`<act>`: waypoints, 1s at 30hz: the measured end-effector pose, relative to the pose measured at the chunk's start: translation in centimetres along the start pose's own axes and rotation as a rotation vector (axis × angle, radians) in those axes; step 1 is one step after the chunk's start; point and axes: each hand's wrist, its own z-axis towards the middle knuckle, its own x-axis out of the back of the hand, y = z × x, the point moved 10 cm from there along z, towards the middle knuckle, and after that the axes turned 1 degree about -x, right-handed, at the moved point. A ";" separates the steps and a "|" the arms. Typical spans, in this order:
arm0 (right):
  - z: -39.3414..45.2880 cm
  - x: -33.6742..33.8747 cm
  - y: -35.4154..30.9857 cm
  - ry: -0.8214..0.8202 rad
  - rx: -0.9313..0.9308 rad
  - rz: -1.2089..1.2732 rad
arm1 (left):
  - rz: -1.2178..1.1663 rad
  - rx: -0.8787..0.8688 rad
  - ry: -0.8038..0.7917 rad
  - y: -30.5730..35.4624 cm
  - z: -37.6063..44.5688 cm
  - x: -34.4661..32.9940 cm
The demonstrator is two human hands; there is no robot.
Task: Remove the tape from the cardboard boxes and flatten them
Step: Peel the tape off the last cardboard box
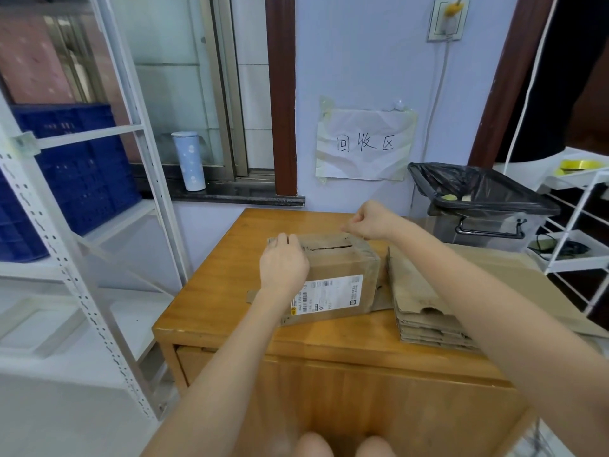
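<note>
Wooden table (211, 311) in middle, drawer in front. Paper sign (365, 145) taped to pale wall behind, handwritten characters on it. Clear bin (487, 222) with black bag liner just right of table, couple of yellowish scraps inside. White metal shelving (82, 245) on left, blue plastic crates (75, 166) stacked on it. Light blue tumbler (188, 161) upright on window ledge. White wire rack (580, 245) far right, yellow tape roll (581, 165) in top tray. Wall socket (447, 19) up high, cord hanging down.
</note>
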 end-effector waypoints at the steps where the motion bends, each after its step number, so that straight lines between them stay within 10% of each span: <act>1: -0.1 -0.3 0.1 -0.012 0.010 0.007 | 0.002 -0.002 0.006 0.0 0.0 0.0; 30: 0.4 0.3 1.7 -0.026 -0.006 0.070 | 0.010 0.009 -0.028 -0.2 0.0 0.4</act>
